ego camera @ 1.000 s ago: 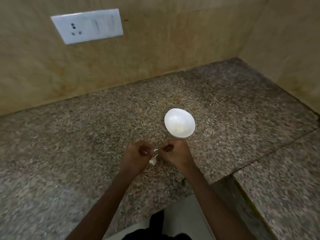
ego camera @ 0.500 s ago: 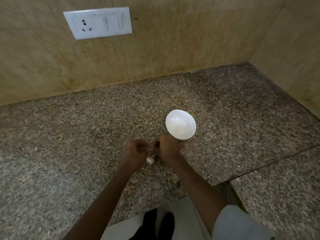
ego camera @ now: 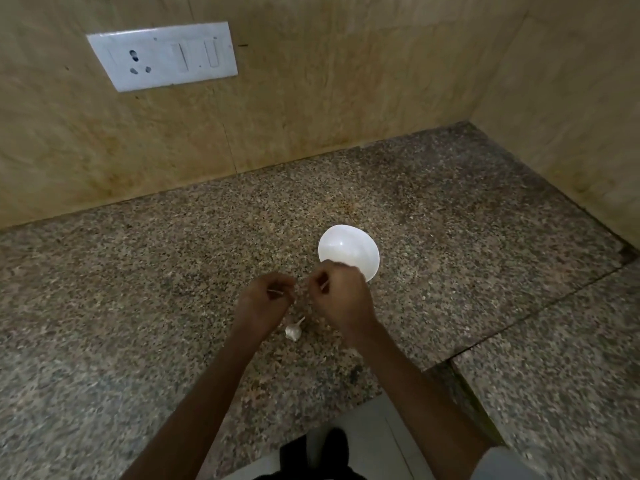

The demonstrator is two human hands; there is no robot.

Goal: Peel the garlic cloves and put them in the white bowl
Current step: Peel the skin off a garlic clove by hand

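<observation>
we see both hands at centre of frame, close together, above counter [ego camera: 138, 306]. left hand [ego camera: 266, 301] curled, pinching thin pale sliver [ego camera: 275, 292]. right hand [ego camera: 343, 299] curled too, pinching small pale bit [ego camera: 324, 286]; we cannot tell whether clove or skin. garlic [ego camera: 293, 331] lies on counter just below hands, between wrists, stem tip pointing upper right. bowl [ego camera: 349, 244] stands right of centre, just above right hand, knuckles overlapping its lower rim. socket plate [ego camera: 162, 55] on wall [ego camera: 346, 81], upper left.
</observation>
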